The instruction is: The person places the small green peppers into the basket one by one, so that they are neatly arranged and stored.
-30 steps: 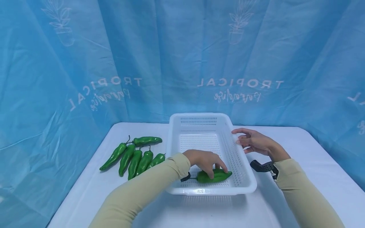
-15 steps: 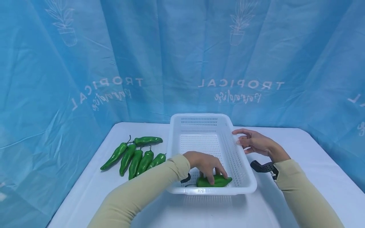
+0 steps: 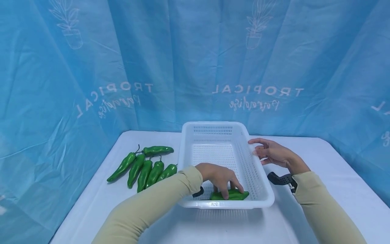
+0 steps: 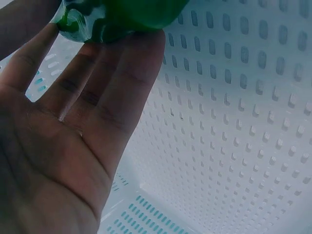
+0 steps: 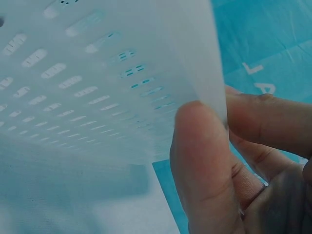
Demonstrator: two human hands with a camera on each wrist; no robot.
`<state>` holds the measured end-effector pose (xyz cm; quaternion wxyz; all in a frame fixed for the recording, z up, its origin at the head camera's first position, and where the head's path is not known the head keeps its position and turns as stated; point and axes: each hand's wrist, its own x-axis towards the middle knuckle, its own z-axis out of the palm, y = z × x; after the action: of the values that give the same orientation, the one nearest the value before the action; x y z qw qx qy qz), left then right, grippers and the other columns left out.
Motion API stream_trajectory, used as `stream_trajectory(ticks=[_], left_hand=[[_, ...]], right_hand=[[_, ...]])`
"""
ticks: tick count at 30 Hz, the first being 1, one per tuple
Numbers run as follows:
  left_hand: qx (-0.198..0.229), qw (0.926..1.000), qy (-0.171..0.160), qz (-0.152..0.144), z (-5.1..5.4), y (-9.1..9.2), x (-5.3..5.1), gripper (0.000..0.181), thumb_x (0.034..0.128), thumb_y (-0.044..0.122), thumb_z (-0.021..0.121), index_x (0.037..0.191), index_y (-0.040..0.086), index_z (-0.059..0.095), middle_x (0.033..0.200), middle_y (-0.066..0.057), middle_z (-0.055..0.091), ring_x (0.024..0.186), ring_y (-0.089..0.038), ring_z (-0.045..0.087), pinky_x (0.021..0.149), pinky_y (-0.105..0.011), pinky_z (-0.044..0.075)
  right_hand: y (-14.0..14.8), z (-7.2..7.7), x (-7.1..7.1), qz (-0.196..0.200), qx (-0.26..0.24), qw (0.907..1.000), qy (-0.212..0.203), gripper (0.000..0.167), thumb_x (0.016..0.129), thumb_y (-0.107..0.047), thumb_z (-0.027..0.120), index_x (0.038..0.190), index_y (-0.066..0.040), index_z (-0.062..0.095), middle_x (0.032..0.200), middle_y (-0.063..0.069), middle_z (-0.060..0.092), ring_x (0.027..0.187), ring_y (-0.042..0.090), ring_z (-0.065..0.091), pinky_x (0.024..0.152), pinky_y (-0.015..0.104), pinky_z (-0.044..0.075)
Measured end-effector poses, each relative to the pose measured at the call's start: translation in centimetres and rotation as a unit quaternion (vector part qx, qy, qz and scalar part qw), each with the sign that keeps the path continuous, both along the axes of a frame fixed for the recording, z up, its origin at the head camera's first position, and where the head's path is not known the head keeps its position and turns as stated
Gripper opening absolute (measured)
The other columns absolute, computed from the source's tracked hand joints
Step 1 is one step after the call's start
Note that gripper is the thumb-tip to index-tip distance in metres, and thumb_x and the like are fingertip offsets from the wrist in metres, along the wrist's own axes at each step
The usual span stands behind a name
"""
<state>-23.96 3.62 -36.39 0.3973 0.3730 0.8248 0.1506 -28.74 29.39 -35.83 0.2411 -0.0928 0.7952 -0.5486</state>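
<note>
Your left hand (image 3: pixel 217 176) pinches a green pepper (image 3: pixel 233 195) inside the white basket (image 3: pixel 256 203), by its near wall; your right hand (image 3: pixel 275 152) grips its right rim (image 3: pixel 266 179), and six loose peppers (image 3: pixel 143 176) lie on the table (image 3: pixel 335 169)

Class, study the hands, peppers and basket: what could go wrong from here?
The left hand pinches a pepper close to the near side of the basket; it might slip or catch there.
The right hand grips the basket on one side only, so a tug could tip or shift it.
The left sleeve partly hides the loose peppers in the head view; a low sweep may roll them.
</note>
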Motion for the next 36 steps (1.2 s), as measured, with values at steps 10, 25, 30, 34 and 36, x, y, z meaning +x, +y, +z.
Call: stream_trajectory(ticks=[10, 25, 30, 34, 36], left_hand=[[-0.014, 0.9999, 0.002, 0.009, -0.2, -0.4, 0.2, 0.058, 0.0872, 0.012, 0.075, 0.138, 0.034, 0.059, 0.121, 0.003, 0.066, 0.101, -0.011, 0.060, 0.076, -0.032, 0.061], [0.023, 0.9940, 0.107, 0.010, 3.2, -3.4, -1.0, 0.050, 0.0909, 0.022, 0.071, 0.139, 0.032, 0.059, 0.129, 0.001, 0.068, 0.114, -0.014, 0.065, 0.096, -0.036, 0.055], [0.074, 0.9882, 0.132, 0.024, 5.7, -6.6, -0.7, 0.048, 0.0934, 0.019, 0.066, 0.139, 0.028, 0.058, 0.131, 0.000, 0.066, 0.110, -0.015, 0.067, 0.090, -0.028, 0.056], [0.118, 0.9819, 0.143, 0.041, 7.4, -9.6, -0.3, 0.046, 0.0955, 0.015, 0.063, 0.141, 0.023, 0.057, 0.134, 0.000, 0.065, 0.112, -0.016, 0.068, 0.089, -0.027, 0.056], [0.132, 0.9780, 0.152, 0.055, 8.0, -11.1, 0.0, 0.045, 0.0963, 0.015, 0.062, 0.141, 0.022, 0.057, 0.135, 0.000, 0.064, 0.113, -0.016, 0.067, 0.089, -0.028, 0.056]], right_hand=[[-0.4, -0.7, -0.1, 0.005, -0.022, 0.9997, -0.012, 0.065, 0.095, -0.018, 0.064, 0.149, -0.005, 0.030, 0.109, -0.003, 0.069, 0.093, 0.019, 0.071, 0.075, 0.037, 0.061], [-0.2, -0.1, 0.0, -0.001, -0.017, 0.9998, -0.010, 0.066, 0.095, -0.018, 0.064, 0.150, -0.006, 0.030, 0.110, -0.003, 0.069, 0.096, 0.020, 0.071, 0.080, 0.041, 0.061], [-0.1, -0.1, -0.1, 0.004, -0.022, 0.9997, -0.006, 0.064, 0.095, -0.018, 0.064, 0.149, -0.006, 0.031, 0.108, -0.004, 0.070, 0.094, 0.019, 0.071, 0.079, 0.040, 0.061], [0.0, -0.1, 0.0, 0.008, -0.014, 0.9999, 0.000, 0.065, 0.096, -0.020, 0.064, 0.150, -0.006, 0.030, 0.109, -0.004, 0.069, 0.094, 0.018, 0.071, 0.079, 0.040, 0.061], [0.1, -0.1, 0.0, 0.008, -0.012, 0.9999, -0.001, 0.066, 0.095, -0.020, 0.064, 0.150, -0.006, 0.030, 0.109, -0.004, 0.070, 0.094, 0.018, 0.071, 0.079, 0.039, 0.061]])
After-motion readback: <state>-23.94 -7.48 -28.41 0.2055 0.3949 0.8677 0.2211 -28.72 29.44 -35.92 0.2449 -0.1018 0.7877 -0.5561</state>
